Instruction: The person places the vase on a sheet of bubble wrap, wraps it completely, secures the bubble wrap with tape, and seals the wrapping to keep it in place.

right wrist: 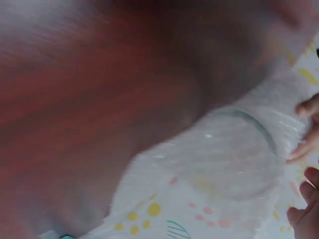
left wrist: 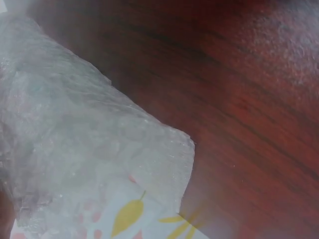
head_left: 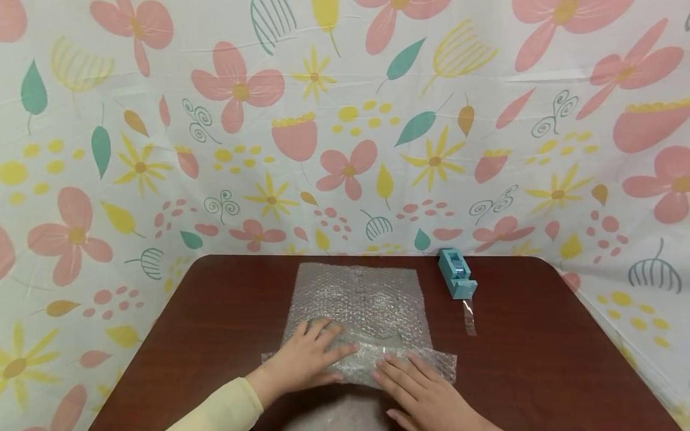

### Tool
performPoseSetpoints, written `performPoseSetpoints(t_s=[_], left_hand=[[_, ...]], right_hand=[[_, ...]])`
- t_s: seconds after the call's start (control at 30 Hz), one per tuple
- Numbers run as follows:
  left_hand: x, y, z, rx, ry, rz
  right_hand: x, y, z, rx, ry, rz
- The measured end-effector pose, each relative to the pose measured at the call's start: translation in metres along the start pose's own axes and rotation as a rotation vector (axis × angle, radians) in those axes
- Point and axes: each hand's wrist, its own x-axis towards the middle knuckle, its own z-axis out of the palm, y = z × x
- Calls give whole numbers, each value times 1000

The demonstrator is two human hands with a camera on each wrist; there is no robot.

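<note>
Both hands flat at the near edge of the table (head_left: pixel 215 311), bare wood on either side, left hand (head_left: pixel 308 358) and right hand (head_left: pixel 417 389) with straight fingers pressing one folded bubble wrap sheet (head_left: pixel 360 299), one blue tape dispenser (head_left: pixel 456 273) standing far right.

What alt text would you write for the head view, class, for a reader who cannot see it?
Two hands, left hand and right hand, press flat on a bubble wrap sheet on a dark wooden table. A blue tape dispenser stands beyond, against floral cloth.
</note>
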Motion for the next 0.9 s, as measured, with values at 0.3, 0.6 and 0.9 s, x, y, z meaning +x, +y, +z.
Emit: performPoseSetpoints(t_s=[0.3,0.6,0.9], left_hand=[[-8,1,-1,-64,-4,14],[-5,2,-1,-107,-8,27],[6,-15,-12,-287,-262,-50]], right_hand=[[1,-2,16,-25,19,37],[22,9,24,14,-199,192],[37,28,31,367,-425,361]])
